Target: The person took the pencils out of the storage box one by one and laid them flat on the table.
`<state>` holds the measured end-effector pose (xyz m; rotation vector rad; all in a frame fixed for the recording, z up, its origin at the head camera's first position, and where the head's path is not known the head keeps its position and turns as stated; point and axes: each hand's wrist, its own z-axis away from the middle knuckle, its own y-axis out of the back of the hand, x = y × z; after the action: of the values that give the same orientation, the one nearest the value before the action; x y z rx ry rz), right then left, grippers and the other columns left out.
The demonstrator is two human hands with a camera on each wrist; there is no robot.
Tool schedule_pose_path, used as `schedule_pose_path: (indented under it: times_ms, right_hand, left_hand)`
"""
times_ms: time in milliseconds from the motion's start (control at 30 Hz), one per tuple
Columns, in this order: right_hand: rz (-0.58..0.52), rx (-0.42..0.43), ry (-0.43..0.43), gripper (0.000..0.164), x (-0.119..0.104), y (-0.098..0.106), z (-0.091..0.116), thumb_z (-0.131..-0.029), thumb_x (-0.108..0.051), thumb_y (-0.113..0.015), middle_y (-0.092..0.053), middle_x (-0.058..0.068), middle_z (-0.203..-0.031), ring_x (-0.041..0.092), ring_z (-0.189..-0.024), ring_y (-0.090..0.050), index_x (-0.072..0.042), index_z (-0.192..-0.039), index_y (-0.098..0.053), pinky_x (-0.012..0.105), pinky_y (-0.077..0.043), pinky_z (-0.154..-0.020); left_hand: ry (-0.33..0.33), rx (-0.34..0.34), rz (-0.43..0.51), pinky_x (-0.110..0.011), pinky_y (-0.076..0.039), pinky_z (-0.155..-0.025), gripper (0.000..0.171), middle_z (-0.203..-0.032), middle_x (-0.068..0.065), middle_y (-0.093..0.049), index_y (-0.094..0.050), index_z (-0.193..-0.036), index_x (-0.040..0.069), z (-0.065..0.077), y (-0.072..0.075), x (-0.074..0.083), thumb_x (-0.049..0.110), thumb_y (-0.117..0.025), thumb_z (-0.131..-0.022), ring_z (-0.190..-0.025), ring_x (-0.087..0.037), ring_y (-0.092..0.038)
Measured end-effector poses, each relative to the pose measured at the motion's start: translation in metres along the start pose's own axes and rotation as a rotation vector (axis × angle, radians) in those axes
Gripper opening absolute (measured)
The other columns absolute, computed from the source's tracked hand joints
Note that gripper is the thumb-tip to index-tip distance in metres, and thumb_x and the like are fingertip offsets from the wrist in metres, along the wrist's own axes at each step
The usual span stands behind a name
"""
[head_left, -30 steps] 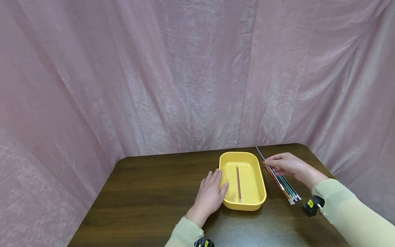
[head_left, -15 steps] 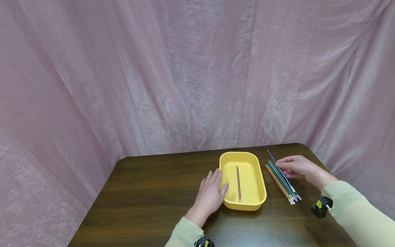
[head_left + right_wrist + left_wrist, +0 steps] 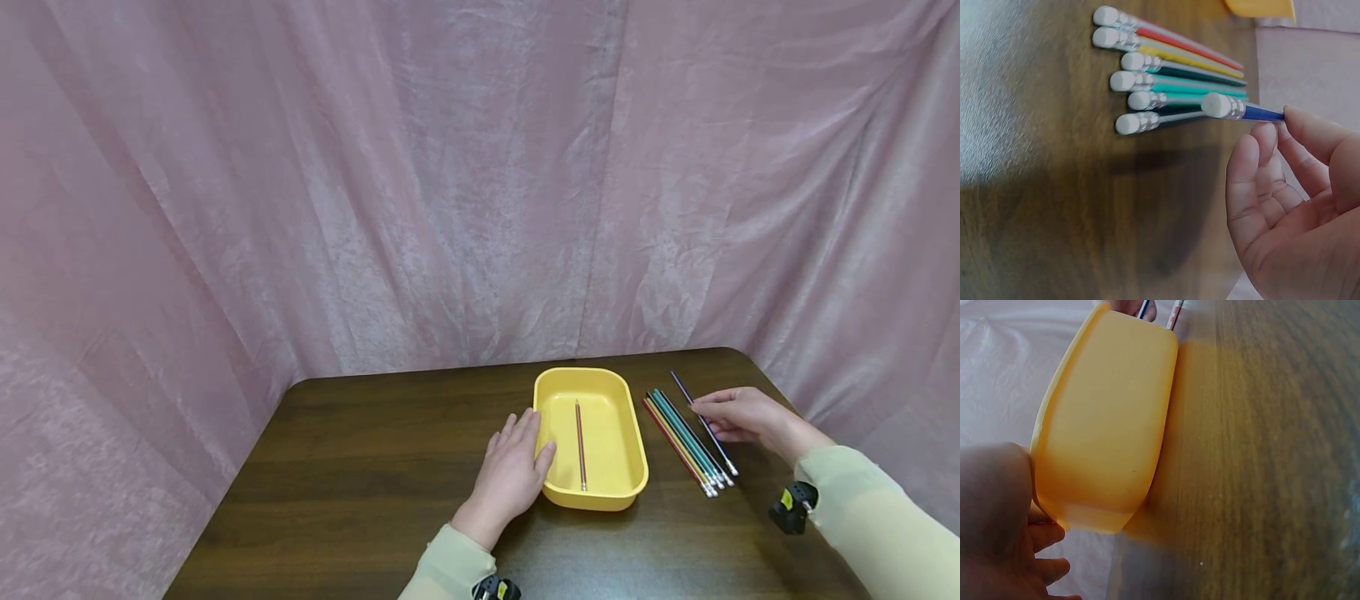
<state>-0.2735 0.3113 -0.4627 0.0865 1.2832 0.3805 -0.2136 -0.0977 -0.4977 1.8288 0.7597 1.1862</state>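
Observation:
My right hand (image 3: 746, 417) pinches a blue pencil (image 3: 1263, 114) between thumb and fingertips, its white eraser end toward me. In the right wrist view the pencil is held above the table. To its left several pencils (image 3: 1166, 84) lie side by side, red, yellow and green shades among them, eraser ends nearest me. My left hand (image 3: 510, 471) rests against the left side of a yellow tray (image 3: 633, 450), thumb over its rim and fingers extended. Inside the tray lies one dark red pencil (image 3: 580, 446), lengthwise.
A brown wooden table (image 3: 375, 467) carries everything. Beyond its back edge hangs a pink curtain (image 3: 480, 208). The row of pencils lies just right of the tray, near the table's right side.
My right hand has moved right with the blue pencil, from above the other pencils to their right side. The left hand and the tray have hardly moved.

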Motion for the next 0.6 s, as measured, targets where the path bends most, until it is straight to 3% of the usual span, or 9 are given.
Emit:
schedule_pose_path:
  times_ms: [333,600]
  right_hand:
    - [0.020,0.016,-0.044,0.021,0.009,0.004,-0.003,-0.112,-0.015,-0.064,-0.068,-0.006,-0.077,0.005,-0.071,-0.067,0.001,-0.116,-0.077,0.026,-0.063,-0.072]
    - [0.062,0.034,-0.076,0.031,0.013,0.003,-0.010,-0.111,-0.017,-0.067,-0.066,-0.004,-0.076,0.007,-0.068,-0.066,0.011,-0.123,-0.072,0.026,-0.063,-0.069]
  left_hand:
    - [0.010,-0.009,0.007,-0.065,-0.032,-0.126,0.063,-0.175,-0.014,-0.041,-0.043,-0.168,0.001,0.001,0.000,0.000,0.040,-0.051,-0.118,-0.162,-0.040,-0.034]
    - [0.012,-0.007,0.009,-0.065,-0.032,-0.126,0.063,-0.175,-0.014,-0.041,-0.043,-0.168,0.002,0.001,-0.001,0.000,0.039,-0.052,-0.118,-0.163,-0.040,-0.034]
